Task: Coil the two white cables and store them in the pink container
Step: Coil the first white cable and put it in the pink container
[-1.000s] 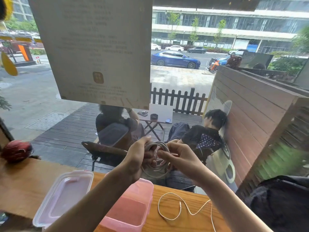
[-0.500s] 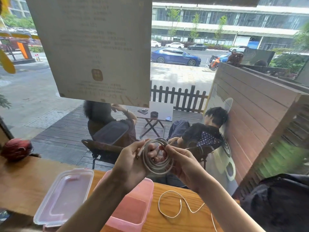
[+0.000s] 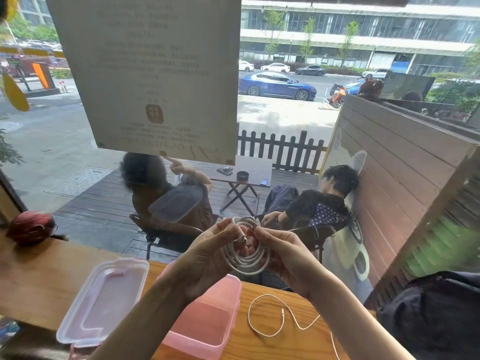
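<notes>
Both my hands hold a thick white cable [image 3: 246,263] wound into a coil, raised above the wooden counter. My left hand [image 3: 210,253] grips the coil's left side, with the cable's metal plug end near its thumb. My right hand [image 3: 283,255] pinches the coil's top right. A second, thin white cable [image 3: 270,333] lies loose in a loop on the counter below my right wrist. The pink container [image 3: 207,331] stands open under my left forearm.
The container's clear lid [image 3: 104,300] lies on the wooden counter [image 3: 39,276] to the left. A red round object [image 3: 30,226] sits at the counter's far left. A window pane stands right behind the counter. A dark bag [image 3: 436,315] lies at the right.
The coil has stayed between my hands and sunk slightly lower. The plug end now shows at the coil's middle by my left thumb, and my fingers have shifted around the loops.
</notes>
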